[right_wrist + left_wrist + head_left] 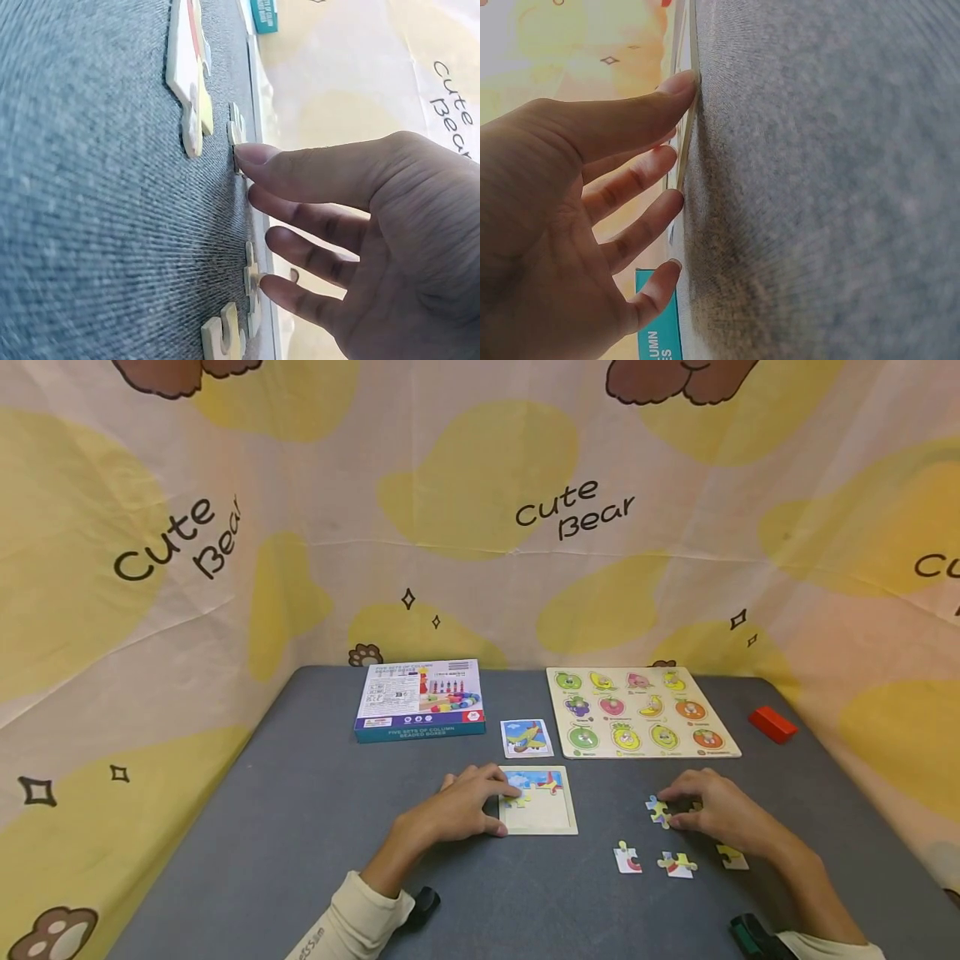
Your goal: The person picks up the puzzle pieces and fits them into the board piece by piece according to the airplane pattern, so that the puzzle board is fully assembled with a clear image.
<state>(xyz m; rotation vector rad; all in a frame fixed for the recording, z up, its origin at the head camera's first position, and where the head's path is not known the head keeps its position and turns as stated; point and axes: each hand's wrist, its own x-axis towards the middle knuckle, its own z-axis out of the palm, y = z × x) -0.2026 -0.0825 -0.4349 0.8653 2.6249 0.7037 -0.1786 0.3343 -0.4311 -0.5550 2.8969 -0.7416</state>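
My left hand [468,802] rests at the left side of a small wooden puzzle tray [540,829], its index finger over the inside and its thumb at the near left corner. In the left wrist view the thumb [679,81] touches the tray's thin edge and the other fingers spread loosely. Fitted sky-blue and red pieces [551,781] line the tray's top. My right hand [723,810] pinches a blue and yellow jigsaw piece [657,811] between thumb and index finger, low over the table. Another piece [252,277] lies beneath its other fingers, mostly hidden in the head view.
Loose jigsaw pieces [627,858] lie nearer me, including a red-and-yellow one [677,864] and a yellow one [732,857]. Behind the tray are an airplane picture card [527,738], a boxed set [420,702], a fruit board [643,714] and a red block [772,725].
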